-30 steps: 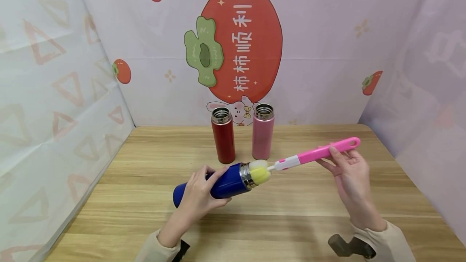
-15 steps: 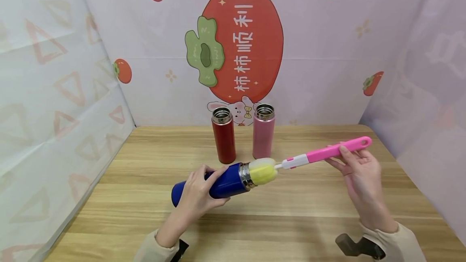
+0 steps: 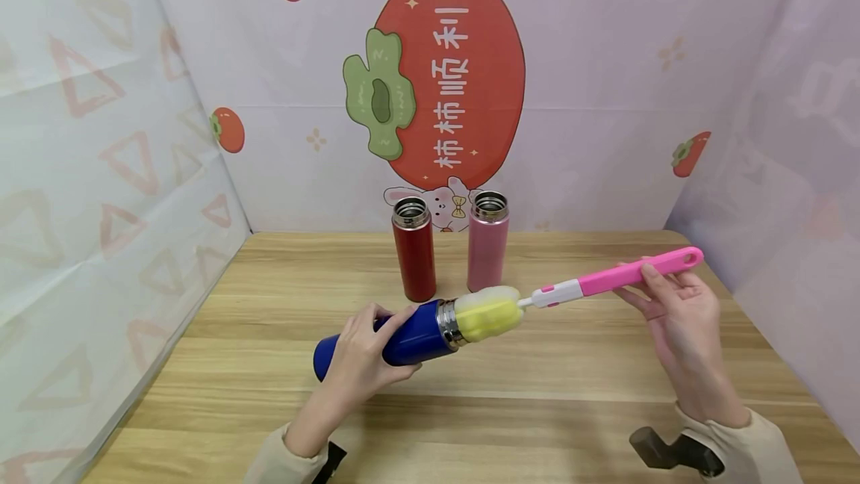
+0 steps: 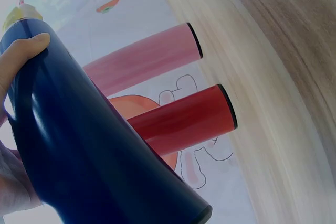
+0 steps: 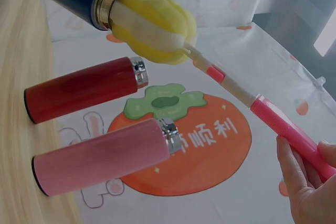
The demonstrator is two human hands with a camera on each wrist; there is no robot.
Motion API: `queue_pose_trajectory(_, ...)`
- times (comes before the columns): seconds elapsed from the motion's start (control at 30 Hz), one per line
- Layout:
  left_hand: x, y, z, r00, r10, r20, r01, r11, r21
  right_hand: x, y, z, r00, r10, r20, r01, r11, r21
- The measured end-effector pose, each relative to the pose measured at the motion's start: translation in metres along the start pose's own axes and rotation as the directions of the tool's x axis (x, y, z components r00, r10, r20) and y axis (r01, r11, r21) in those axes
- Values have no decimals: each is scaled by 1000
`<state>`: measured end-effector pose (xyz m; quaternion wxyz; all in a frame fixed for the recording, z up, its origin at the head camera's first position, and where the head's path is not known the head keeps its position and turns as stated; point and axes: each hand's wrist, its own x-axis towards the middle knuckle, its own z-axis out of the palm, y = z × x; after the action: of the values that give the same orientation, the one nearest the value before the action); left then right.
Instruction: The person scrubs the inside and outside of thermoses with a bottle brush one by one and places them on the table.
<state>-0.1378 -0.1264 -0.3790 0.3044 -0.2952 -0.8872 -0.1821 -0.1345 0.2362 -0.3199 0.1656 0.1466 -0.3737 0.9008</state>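
Note:
My left hand grips a dark blue flask and holds it tilted above the wooden table, steel mouth pointing right. In the left wrist view the blue flask fills the frame with my thumb on it. My right hand pinches the pink handle of a bottle brush. Its yellow and white sponge head sticks mostly out of the flask's mouth. The right wrist view shows the sponge head at the steel rim and the pink handle in my fingers.
A red flask and a pink flask stand open and upright at the back of the table. Cloth walls with persimmon prints close in the left, back and right sides.
My right hand has drawn the brush to the right, and more of the sponge head has come out of the blue flask. The left hand keeps its grip.

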Motion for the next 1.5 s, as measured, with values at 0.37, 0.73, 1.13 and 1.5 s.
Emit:
queue_pose_trajectory(0.37,2,0,-1,1000,0,3,0,1000,-17,1,-4,-1,1000,2,-6,-2,1000,15)
queue_pose_trajectory(0.73,-8,-14,-2,999,-18,-43,19,1000,24,5,-18,-10,997,-33,-65,33,999,2)
queue_pose_trajectory(1.13,-6,-9,-1,998,27,-55,-28,1000,-4,13,-9,-6,997,-59,-48,55,996,-68)
queue_pose_trajectory(1.5,-4,-4,0,995,82,-48,-84,996,-20,19,2,7,997,-69,-27,67,994,-89)
